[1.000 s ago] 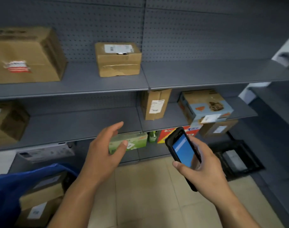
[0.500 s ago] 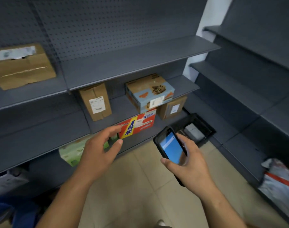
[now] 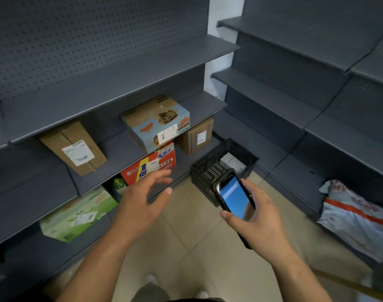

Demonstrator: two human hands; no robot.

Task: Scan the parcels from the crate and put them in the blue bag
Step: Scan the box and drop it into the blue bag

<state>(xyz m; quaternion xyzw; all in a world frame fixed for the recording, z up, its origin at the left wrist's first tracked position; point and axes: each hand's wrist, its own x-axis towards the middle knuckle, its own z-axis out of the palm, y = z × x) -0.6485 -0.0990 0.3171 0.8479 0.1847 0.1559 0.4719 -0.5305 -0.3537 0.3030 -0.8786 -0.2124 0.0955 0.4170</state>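
A black plastic crate [image 3: 205, 171] stands on the tiled floor in the corner between two shelf units. Inside it lies a small grey-white parcel [image 3: 231, 163]. My right hand [image 3: 258, 221] grips a black handheld scanner [image 3: 233, 196] with a lit blue screen, held just in front of the crate. My left hand [image 3: 145, 201] hovers open, fingers spread, left of the scanner and holds nothing. The blue bag is out of view.
Dark grey shelves carry cardboard boxes [image 3: 74, 147], a blue-and-brown carton [image 3: 158, 123], a red carton [image 3: 151, 164] and a green box [image 3: 77, 214]. A grey mailer bag with a red stripe [image 3: 356, 216] lies at the right. The tiled floor [image 3: 190, 243] runs between the shelves.
The view has swung right and down: the blue bag left the frame and the crate came closer to centre. Both hands kept their pose, scanner still in the right.
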